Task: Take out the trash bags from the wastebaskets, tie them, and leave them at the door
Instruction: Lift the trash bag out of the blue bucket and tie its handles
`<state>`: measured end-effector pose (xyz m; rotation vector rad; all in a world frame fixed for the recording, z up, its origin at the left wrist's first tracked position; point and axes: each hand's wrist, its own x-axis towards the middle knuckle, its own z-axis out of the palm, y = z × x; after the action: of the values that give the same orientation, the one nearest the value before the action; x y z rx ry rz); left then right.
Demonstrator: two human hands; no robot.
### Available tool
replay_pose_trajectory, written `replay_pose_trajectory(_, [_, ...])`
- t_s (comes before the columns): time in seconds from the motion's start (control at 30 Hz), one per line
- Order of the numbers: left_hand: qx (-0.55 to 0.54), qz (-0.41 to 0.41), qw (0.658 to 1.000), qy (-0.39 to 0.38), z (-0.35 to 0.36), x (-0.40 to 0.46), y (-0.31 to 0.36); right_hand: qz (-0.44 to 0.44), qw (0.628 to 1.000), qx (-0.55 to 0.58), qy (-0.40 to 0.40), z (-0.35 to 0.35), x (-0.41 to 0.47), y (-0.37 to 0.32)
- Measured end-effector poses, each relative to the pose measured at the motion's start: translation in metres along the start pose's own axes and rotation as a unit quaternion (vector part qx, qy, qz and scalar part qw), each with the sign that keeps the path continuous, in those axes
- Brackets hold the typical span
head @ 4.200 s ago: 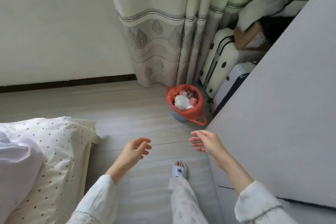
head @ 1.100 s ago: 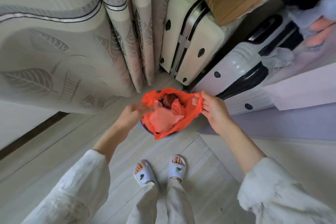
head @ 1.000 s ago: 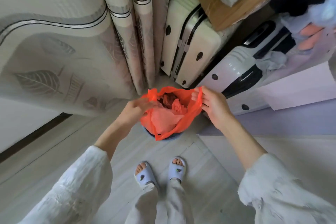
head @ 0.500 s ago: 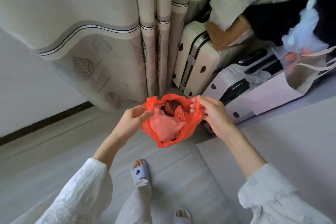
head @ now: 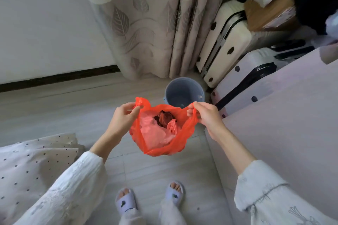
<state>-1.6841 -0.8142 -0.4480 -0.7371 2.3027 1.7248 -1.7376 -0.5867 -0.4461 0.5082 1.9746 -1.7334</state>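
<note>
Left hand [head: 122,118] pinches the left handle loop of the red trash bag [head: 161,133] between thumb and curled fingers. Right hand [head: 205,116] does likewise on the right handle loop, fingers closed over the plastic. Both grips are clamped on the bag; neither hand holds anything else.

The handles are drawn apart, which holds the mouth open and level. Judged purpose: to keep the contents from spilling and to present the two loops for knotting.

The bag hangs free in the air between the hands, clear of the floor [head: 73,100], in front of the person's body. Contents visible: crumpled pale wrappers or tissue and a darker item; exact nature cannot be told.

The blue-grey wastebasket [head: 183,90] stands on the floor just beyond the bag, unlined and showing its bare interior. Removal from this basket is judged complete; tying is not yet done, and no door is in view.

Surroundings: a leaf-patterned curtain [head: 142,23] behind the basket, two pale suitcases [head: 225,45] just to its right, a dotted pillow [head: 36,160] at lower left. Slippered feet [head: 126,202] stand below the bag.

Next step, as judged: bring the handles together and knot them.
</note>
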Motion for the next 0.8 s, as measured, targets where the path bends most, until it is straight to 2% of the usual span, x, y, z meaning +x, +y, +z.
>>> replay_pose_trajectory(0.1, [0.004, -0.027, 1.0, -0.012, -0.008, -0.003, -0.044, 0.015, 1.0, 0.003, -0.003, 0.022, 0.003, 0.039])
replay_pose_trajectory(0.23, [0.04, -0.033, 0.995, -0.087, -0.003, -0.004, -0.104, 0.032, 0.999, -0.013, 0.011, 0.053, 0.005, 0.099])
replay_pose_trajectory(0.33, [0.068, -0.027, 0.991, -0.111, -0.002, -0.001, -0.147, 0.032, 0.999, -0.021, 0.03, 0.074, 0.009, 0.142])
replay_pose_trajectory(0.43, [0.075, -0.031, 0.989, -0.121, -0.005, 0.006, -0.185, -0.012, 0.996, -0.054, 0.067, 0.087, 0.014, 0.172])
replay_pose_trajectory(0.53, [0.113, -0.009, 0.987, -0.11, 0.001, 0.013, -0.216, -0.06, 0.991, -0.102, 0.069, 0.094, 0.024, 0.195])
replay_pose_trajectory(0.63, [0.158, 0.058, 0.983, -0.068, 0.017, 0.022, -0.233, -0.104, 0.984, -0.135, 0.062, 0.093, 0.044, 0.213])
replay_pose_trajectory(0.73, [0.169, 0.103, 0.979, -0.051, 0.031, 0.042, -0.255, -0.161, 0.955, -0.226, 0.101, 0.091, 0.072, 0.236])
replay_pose_trajectory(0.8, [0.121, 0.113, 0.985, -0.045, 0.039, 0.058, -0.272, -0.197, 0.938, -0.252, 0.134, 0.09, 0.09, 0.253])
